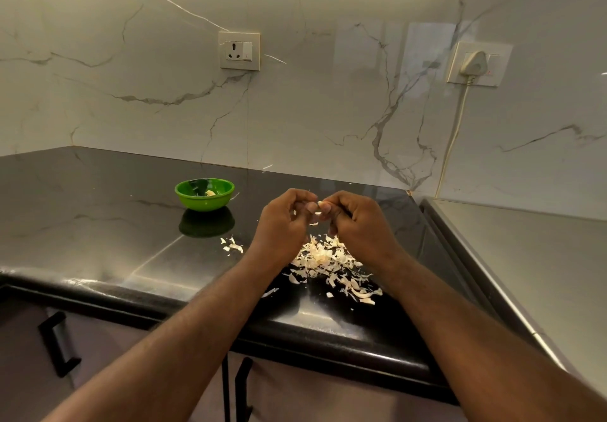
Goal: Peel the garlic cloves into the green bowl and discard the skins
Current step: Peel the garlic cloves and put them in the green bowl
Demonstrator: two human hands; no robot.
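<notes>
The garlic clove (320,205) is up off the counter, to the right of the green bowl (184,192) and a little nearer the person, pinched between the two hands. Only a pale tip of it shows. The left hand (282,223) and right hand (356,224) meet fingertip to fingertip with their fingers curled round it, so how much skin is left on it cannot be told; one loose flake (314,223) hangs just under the fingers. As a judgement, the work is well along but unfinished. One peeled clove (210,193) can be counted in the bowl, and more may lie hidden behind the near wall. The clove in hand has yet to go in. None of the skins have been discarded. They lie on the black countertop (98,224) in two groups: one large pile of skins (328,264), right of the bowl and nearer the counter edge, below the hands, and one small cluster of skins (233,246) just right of the bowl. No unpeeled cloves show on the counter. On the marble wall behind the bowl are two sockets: one empty socket (239,50) above it, and one socket with a plug (476,64) far to its right.
</notes>
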